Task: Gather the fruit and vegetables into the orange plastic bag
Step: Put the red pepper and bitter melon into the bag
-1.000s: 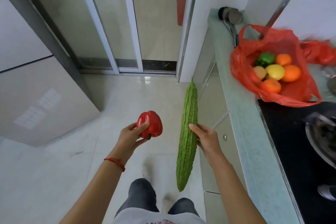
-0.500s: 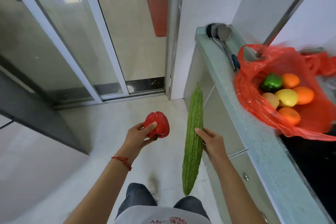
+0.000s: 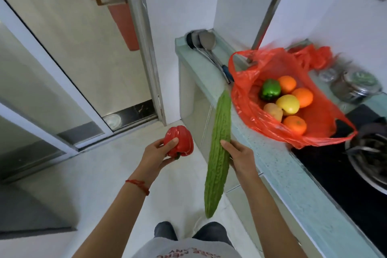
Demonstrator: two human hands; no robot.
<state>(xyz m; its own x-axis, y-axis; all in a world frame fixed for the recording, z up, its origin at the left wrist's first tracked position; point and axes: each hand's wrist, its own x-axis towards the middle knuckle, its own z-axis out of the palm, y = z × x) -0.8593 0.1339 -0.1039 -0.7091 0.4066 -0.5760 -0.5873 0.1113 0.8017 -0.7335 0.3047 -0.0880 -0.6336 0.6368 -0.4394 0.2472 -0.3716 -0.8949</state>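
The orange plastic bag (image 3: 249,109) lies open on the pale green counter (image 3: 278,172) at the right. Inside it are a green pepper (image 3: 270,89), three oranges (image 3: 303,97), a yellow fruit (image 3: 288,104) and a tan fruit (image 3: 272,111). My left hand (image 3: 156,156) is shut on a red bell pepper (image 3: 180,143), held over the floor left of the counter. My right hand (image 3: 240,156) grips a long bumpy green bitter gourd (image 3: 218,153) at its middle. The gourd stands nearly upright, its top tip close to the bag's left edge.
Metal ladles (image 3: 206,41) lie on the counter's far end behind the bag. A black cooktop (image 3: 335,176) with a metal pan (image 3: 368,157) is at the right, a steel lidded pot (image 3: 354,86) behind it. Glass sliding doors (image 3: 69,58) stand to the left over the tiled floor.
I have come closer to the counter and the view has swung right. Both hands have moved toward the bag, still holding the pepper and the gourd.
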